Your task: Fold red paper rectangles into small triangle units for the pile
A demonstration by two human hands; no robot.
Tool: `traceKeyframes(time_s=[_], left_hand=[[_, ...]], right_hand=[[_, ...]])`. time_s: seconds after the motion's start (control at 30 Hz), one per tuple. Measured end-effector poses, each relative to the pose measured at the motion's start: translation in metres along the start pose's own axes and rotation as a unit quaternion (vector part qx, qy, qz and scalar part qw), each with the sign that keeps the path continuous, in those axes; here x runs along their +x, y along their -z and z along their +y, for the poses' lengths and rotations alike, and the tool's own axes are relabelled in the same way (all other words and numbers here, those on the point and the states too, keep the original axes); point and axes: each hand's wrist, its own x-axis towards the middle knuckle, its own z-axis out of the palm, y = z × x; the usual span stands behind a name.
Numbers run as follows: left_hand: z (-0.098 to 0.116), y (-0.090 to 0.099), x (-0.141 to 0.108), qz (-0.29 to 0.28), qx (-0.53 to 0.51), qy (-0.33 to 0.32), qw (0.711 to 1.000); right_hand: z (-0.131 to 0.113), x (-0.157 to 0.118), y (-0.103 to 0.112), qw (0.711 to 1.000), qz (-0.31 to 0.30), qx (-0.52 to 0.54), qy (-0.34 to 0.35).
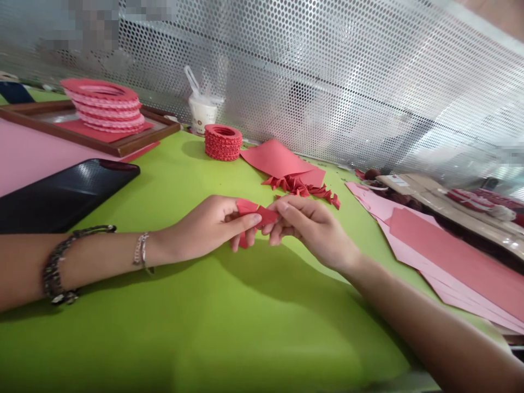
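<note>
Between my two hands, above the green tabletop (pixel 213 327), is a small piece of folded red paper (pixel 268 214). My left hand (pixel 216 224) is closed on its left part, the thumb pressing from above. With thumb and fingertips, my right hand (pixel 305 221) pinches the paper's right end. Part of the paper hangs below the left fingers. Just beyond lies a row of small folded red paper pieces (pixel 301 185), beside red paper sheets (pixel 274 158). A red ring-shaped paper stack (pixel 223 146) stands farther left.
At the left, a wooden frame (pixel 123 144) carries a taller pink-and-red ring stack (pixel 106 109); a black tray-like object (pixel 69 191) lies nearer. A white cup (pixel 203 114) stands by the perforated metal screen (pixel 286 71). Pink paper sheets (pixel 450 256) cover the right side.
</note>
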Motion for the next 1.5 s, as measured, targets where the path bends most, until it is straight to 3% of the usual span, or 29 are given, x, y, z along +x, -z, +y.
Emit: traceKeyframes(time_s=[0.17, 0.47, 1.23, 1.5], left_hand=[[0.004, 0.001, -0.001, 0.026, -0.001, -0.002, 1.0], [0.005, 0.0, -0.001, 0.044, -0.005, -0.02, 0.999], [0.003, -0.001, -0.003, 0.051, 0.02, -0.032, 0.998], [0.004, 0.0, -0.004, 0.051, 0.025, -0.031, 0.998]], right_hand=[[0.006, 0.003, 0.005, 0.993, -0.002, 0.114, -0.027], [0.008, 0.004, 0.004, 0.972, -0.011, 0.224, -0.061], [0.01, 0.005, 0.006, 0.972, -0.018, 0.216, -0.088], [0.011, 0.004, 0.003, 0.979, 0.002, 0.19, -0.067]])
